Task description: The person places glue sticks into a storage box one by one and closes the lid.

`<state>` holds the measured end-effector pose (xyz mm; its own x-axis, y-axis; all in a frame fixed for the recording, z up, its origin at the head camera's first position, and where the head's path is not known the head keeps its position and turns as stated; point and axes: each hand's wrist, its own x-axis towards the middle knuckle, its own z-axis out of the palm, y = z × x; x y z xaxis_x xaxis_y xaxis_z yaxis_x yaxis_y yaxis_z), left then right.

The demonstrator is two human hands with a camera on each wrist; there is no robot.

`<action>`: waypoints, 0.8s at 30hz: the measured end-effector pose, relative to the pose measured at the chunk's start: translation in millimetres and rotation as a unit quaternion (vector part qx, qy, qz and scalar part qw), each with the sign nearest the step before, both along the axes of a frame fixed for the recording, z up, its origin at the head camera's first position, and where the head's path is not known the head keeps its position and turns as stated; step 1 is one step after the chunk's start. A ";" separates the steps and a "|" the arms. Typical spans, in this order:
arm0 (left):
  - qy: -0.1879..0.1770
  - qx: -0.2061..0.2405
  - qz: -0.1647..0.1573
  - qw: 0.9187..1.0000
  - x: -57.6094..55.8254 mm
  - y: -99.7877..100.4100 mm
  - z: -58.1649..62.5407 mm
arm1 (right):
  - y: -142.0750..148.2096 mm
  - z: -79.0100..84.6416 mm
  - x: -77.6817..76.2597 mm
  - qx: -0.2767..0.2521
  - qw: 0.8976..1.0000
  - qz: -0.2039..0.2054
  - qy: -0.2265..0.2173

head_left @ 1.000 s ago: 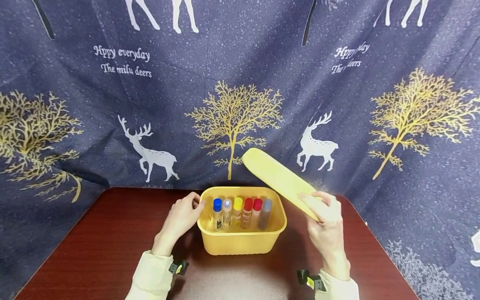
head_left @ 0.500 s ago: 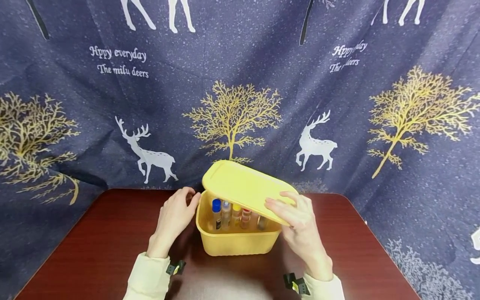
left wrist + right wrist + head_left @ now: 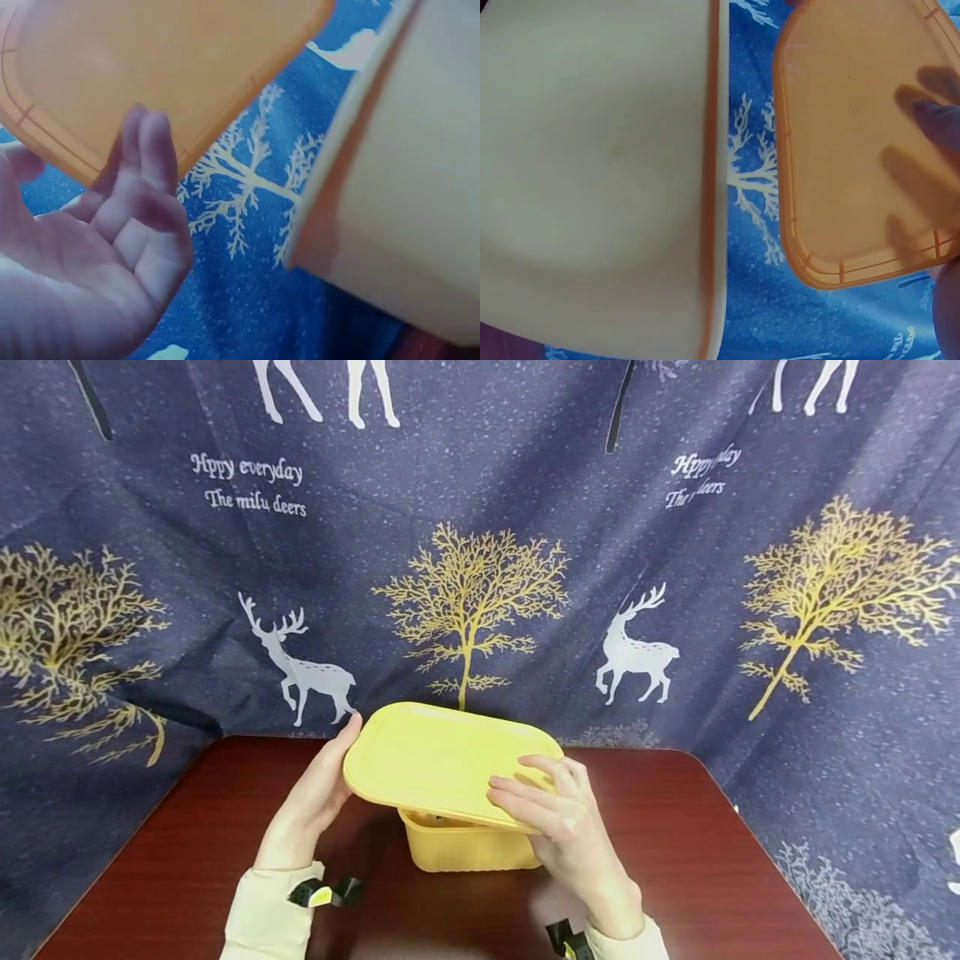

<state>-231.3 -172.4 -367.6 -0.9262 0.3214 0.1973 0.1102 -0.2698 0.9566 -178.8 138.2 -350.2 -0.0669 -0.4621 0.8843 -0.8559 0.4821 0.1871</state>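
Note:
A yellow lid [image 3: 442,760] hangs tilted over a yellow plastic box [image 3: 472,852], hiding most of its opening. My right hand [image 3: 566,818] grips the lid's right end, fingers spread over the top and thumb underneath. At the lid's left end is my left hand [image 3: 315,793], holding the edge. The left wrist view shows its fingers [image 3: 154,150] bent against the lid's underside, with the thumb by the edge. Through the right wrist view, finger shadows show through the lid [image 3: 840,135], which stands apart from the box wall [image 3: 607,165]. The bottles in the box are almost wholly hidden.
A dark red-brown table [image 3: 675,860] carries the box. Behind it hangs a blue cloth [image 3: 480,468] printed with deer and golden trees, close to the table's far edge. Both wrists wear dark straps over pale sleeves [image 3: 270,910].
My right hand has brought the lid left and down over the box, covering the capped bottles. My left hand has left the box rim and taken the lid's left end.

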 end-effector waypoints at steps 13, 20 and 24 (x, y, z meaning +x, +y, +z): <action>-0.019 0.083 -0.006 0.996 2.5 0.0 -1.5 | 4.8 6.1 11.0 0.019 0.996 -0.035 -0.084; -0.023 0.094 0.023 0.995 4.8 1.0 -1.5 | 29.8 10.7 20.2 -0.023 0.965 -0.007 -0.263; -0.024 0.089 0.027 0.995 2.4 7.8 -0.9 | 39.6 11.0 14.9 -0.162 0.915 -0.057 -0.366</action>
<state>-228.9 -164.5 -368.5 -0.9509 0.2340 0.2024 0.0851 -0.4312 0.8983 -163.9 177.7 -339.2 -0.7277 -0.1365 0.6722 -0.6349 0.5048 -0.5848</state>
